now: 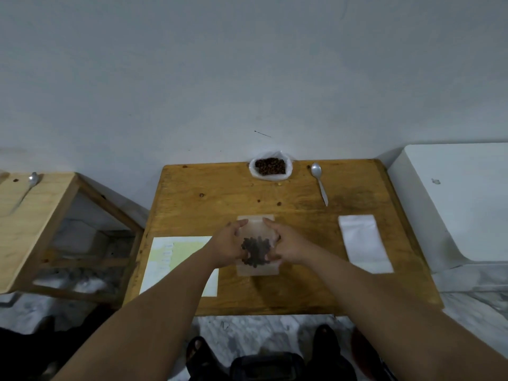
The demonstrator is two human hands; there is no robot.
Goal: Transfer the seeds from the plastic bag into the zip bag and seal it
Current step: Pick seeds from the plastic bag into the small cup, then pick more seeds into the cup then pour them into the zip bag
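A clear zip bag (257, 268) lies flat in the middle of the wooden table (209, 204), with a dark clump of seeds (255, 251) inside it. My left hand (229, 244) grips the bag's left edge and my right hand (286, 244) grips its right edge, fingers curled round the sides. At the table's far edge stands the open plastic bag (270, 167), holding more brown seeds.
A metal spoon (320, 182) lies right of the plastic bag. A white pouch (362, 243) lies flat at the right, a printed paper sheet (170, 259) at the left. A second wooden table (30, 215) with a spoon stands left; a white box (453, 199) stands right.
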